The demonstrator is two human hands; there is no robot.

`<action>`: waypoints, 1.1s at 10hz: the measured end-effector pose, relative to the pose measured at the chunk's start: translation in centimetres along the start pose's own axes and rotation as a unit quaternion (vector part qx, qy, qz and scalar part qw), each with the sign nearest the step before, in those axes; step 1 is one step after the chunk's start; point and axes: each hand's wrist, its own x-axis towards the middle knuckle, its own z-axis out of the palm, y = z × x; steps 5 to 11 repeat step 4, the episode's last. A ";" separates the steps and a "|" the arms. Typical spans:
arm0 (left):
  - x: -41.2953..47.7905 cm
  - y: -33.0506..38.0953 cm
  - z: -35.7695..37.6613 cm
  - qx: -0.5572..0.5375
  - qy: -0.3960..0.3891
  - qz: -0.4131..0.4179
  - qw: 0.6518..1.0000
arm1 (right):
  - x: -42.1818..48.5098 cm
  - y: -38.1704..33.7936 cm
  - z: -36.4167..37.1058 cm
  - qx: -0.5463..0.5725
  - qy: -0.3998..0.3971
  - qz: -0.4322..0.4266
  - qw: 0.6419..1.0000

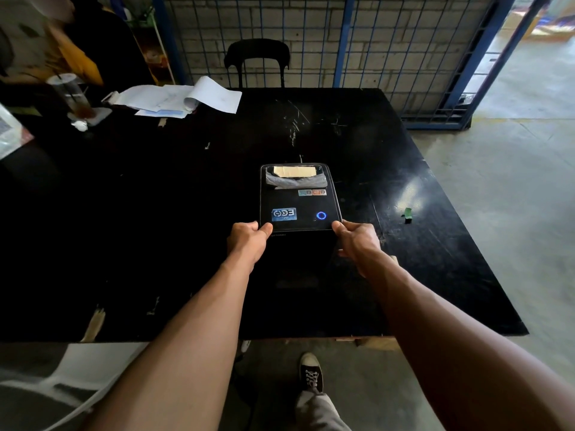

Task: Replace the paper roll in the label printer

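A black label printer (299,202) stands on the black table (155,197), its glossy lid carrying a blue sticker, a lit blue ring and a window near the far edge. Through that window I see a brownish piece and crumpled clear plastic. My left hand (249,239) grips the printer's near left corner, thumb on top of the lid. My right hand (357,241) grips the near right corner the same way. No paper roll can be made out clearly.
Loose white papers (183,98) and a plastic cup (73,94) with a dark drink lie at the table's far left, beside a seated person. A black chair (256,60) stands behind the table against a blue wire fence. A green scrap (407,214) lies right.
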 end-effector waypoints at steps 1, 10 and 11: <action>0.1 0.1 -0.1 0.003 -0.002 -0.002 1.000 | -0.3 -0.3 0.1 -0.004 -0.002 0.006 1.000; -3.2 -1.3 -1.2 -0.109 0.006 -0.007 0.994 | -2.3 -1.4 -0.7 -0.037 0.051 -0.001 0.998; -3.2 -1.3 -1.2 -0.109 0.006 -0.007 0.994 | -2.3 -1.4 -0.7 -0.037 0.051 -0.001 0.998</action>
